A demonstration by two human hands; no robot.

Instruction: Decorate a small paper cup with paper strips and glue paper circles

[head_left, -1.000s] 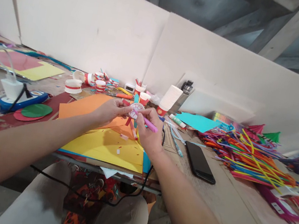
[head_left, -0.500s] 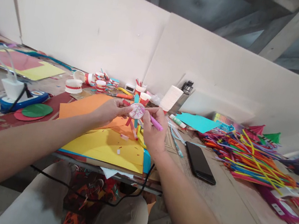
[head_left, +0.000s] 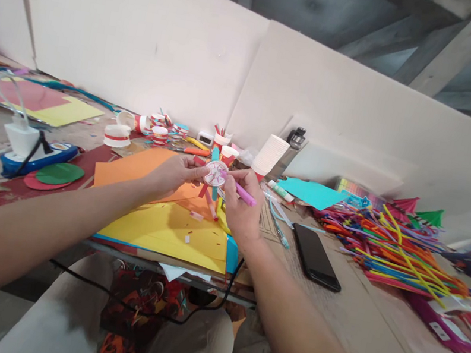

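In the head view, taking the yellow sheet (head_left: 162, 233) as landmark, the white disc (head_left: 216, 173) with its drawn lines is showing just past the sheet's far edge, teal and red strips sticking out around it. The left hand (head_left: 182, 172) is pinching the disc's left rim, thumb and fingers closed on it. The right hand (head_left: 242, 203) is closing its fingers around a purple marker (head_left: 245, 195), its drawing end toward the disc; whether the tip is touching, I cannot tell. Orange paper (head_left: 127, 175) is lying beyond the sheet and to its left, a black phone (head_left: 316, 257) to its right. The disc is probably being light and fairly stiff, the strips bending more easily, so gripping the bare rim between strips is looking safest; fresh ink may be smearing under fingertips.
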